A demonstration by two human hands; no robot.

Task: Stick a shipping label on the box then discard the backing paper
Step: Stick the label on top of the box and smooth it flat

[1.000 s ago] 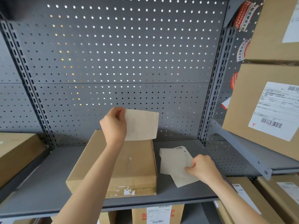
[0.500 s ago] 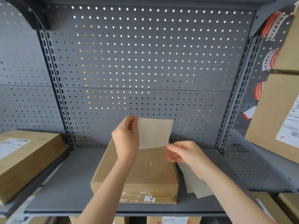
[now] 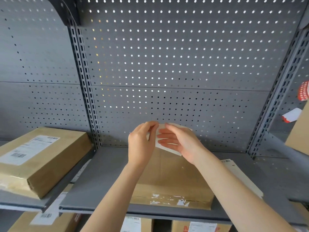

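A flat brown cardboard box [image 3: 173,180] lies on the grey shelf [image 3: 103,181] in front of me, with torn tape scraps on its front edge. Above its far end I hold a pale shipping label sheet [image 3: 164,145] between both hands. My left hand [image 3: 142,143] pinches the sheet's upper left corner. My right hand [image 3: 180,141] has its fingers spread over the sheet, holding its right side. Most of the sheet is hidden behind my hands.
More label sheets [image 3: 240,178] lie on the shelf right of the box. A labelled box [image 3: 36,158] sits on the left shelf. Another box [image 3: 299,131] juts in at the right. Grey pegboard [image 3: 167,64] forms the back wall. Labelled boxes stand below the shelf.
My right hand has left the loose sheets on the shelf and come up to the label sheet in my left hand. The view has shifted left.
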